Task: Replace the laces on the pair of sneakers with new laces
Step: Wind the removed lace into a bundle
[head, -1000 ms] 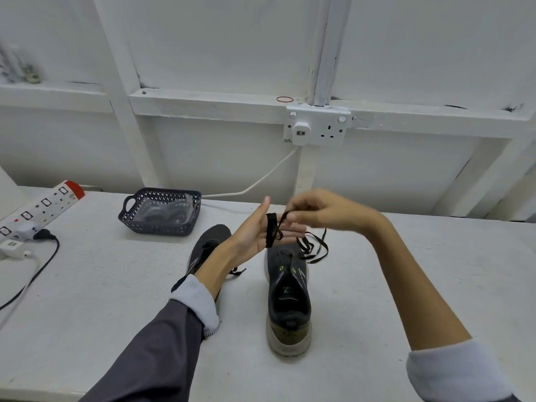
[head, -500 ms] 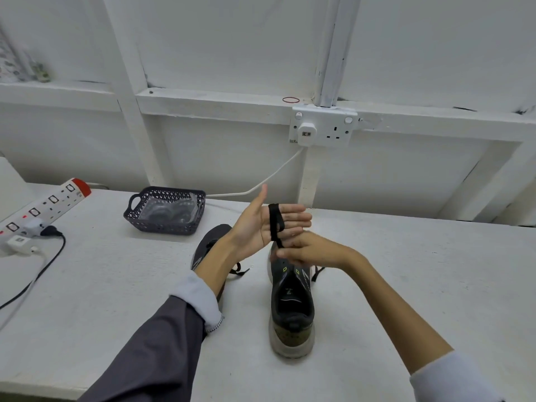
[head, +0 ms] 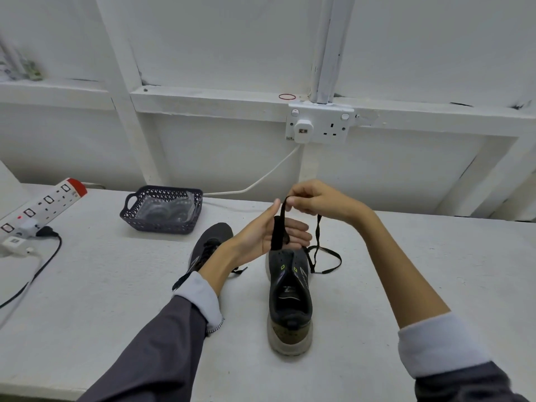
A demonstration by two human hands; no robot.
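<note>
While the black lace point(head: 277, 231) wraps the straight fingers of your left hand point(head: 259, 237) at frame centre, your right hand point(head: 316, 199) pinches its strand just above.

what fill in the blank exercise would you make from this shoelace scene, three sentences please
1. The left hand is held flat with a black ____ wound round its fingers.
2. The right hand pinches it from above, and the loose end trails onto the ____ beside the sneaker.
3. That sneaker, its eyelets empty, stands with its ____ toward the camera.

Missing words: lace; table; heel
</note>
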